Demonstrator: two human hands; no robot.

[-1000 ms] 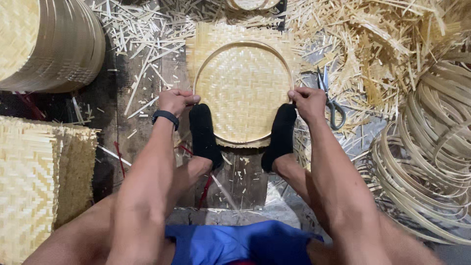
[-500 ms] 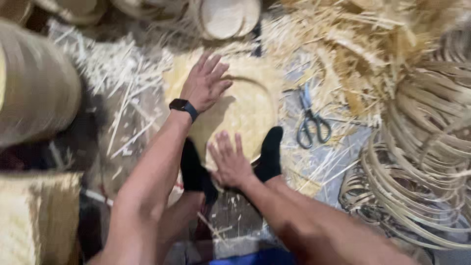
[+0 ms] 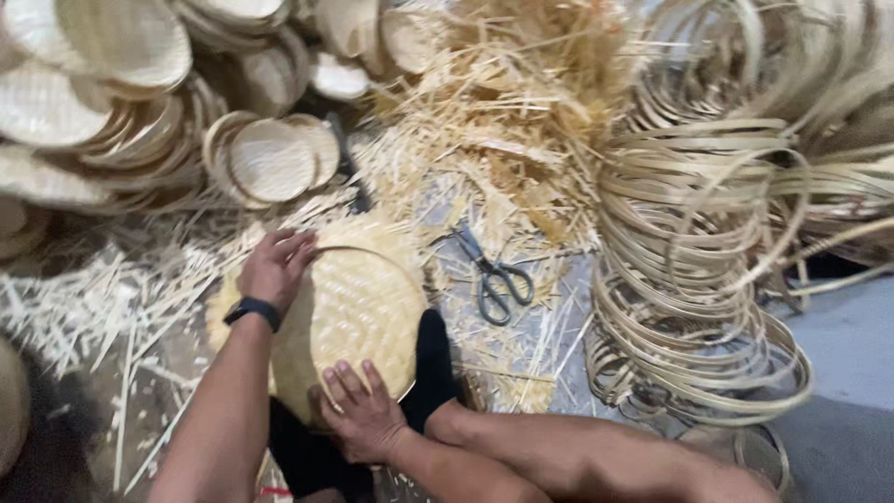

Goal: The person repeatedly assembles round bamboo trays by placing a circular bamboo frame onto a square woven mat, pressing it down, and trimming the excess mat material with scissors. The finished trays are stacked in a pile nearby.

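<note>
While my hands press flat on the woven bamboo tray (image 3: 358, 317), nothing is gripped in either one.

From the head camera: my left hand (image 3: 275, 268), with the black wristband (image 3: 251, 310), lies with fingers spread on the tray's far-left rim, and my right hand (image 3: 365, 414) lies open-palmed on its near edge; both fingers are wide, holding nothing. The tray sits on the littered floor between my black-socked feet (image 3: 435, 368). A second ago both hands clasped its sides at the near edge; since then the left has slid round to the far rim and the right to the near one, so I judge I am turning or seating the rim. Scissors (image 3: 494, 277) lie just right of the tray, bamboo hoops (image 3: 708, 279) further right, finished trays (image 3: 270, 158) beyond it.
</note>
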